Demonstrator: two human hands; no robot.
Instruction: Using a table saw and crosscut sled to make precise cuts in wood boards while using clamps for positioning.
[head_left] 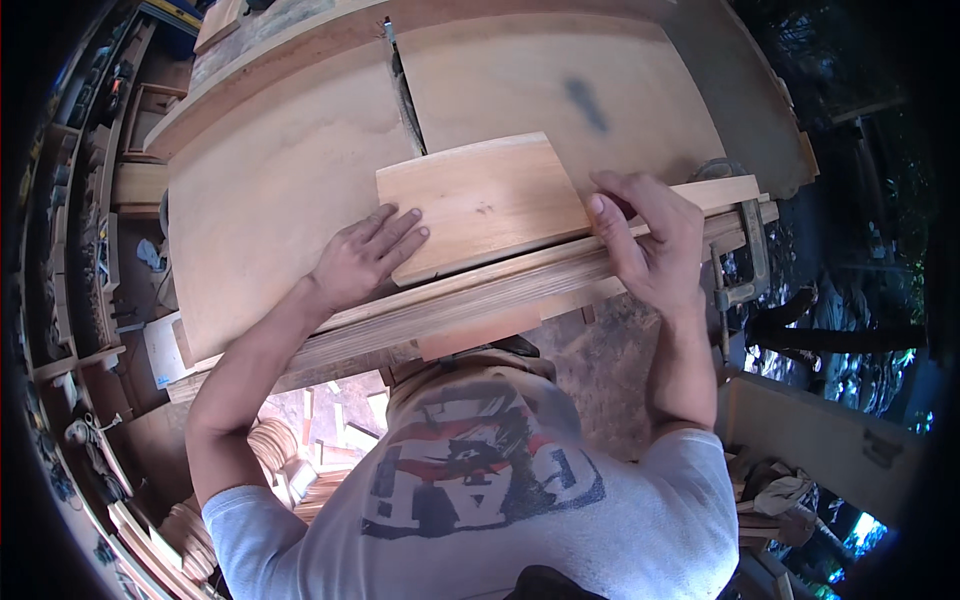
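Note:
A flat, light-brown wooden board (490, 205), slightly tapered, lies over the front part of the bench top. My left hand (362, 258) rests palm down at its left edge, fingers spread and fingertips on the wood. By the board's right edge is my right hand (655, 235), its fingers curled toward the thumb. The thumb tip is close to the board's edge. Whether something small sits between those fingers is hidden. Under the board's near edge runs a long layered wooden strip (460, 300) along the bench front.
A metal clamp (752, 245) grips the strip's right end. A dark slot (405, 100) divides the pale bench top (280, 190). A long wooden rail (270, 70) borders the far side. Shelves with wood pieces (95, 220) stand at left; curved offcuts (270, 450) lie below.

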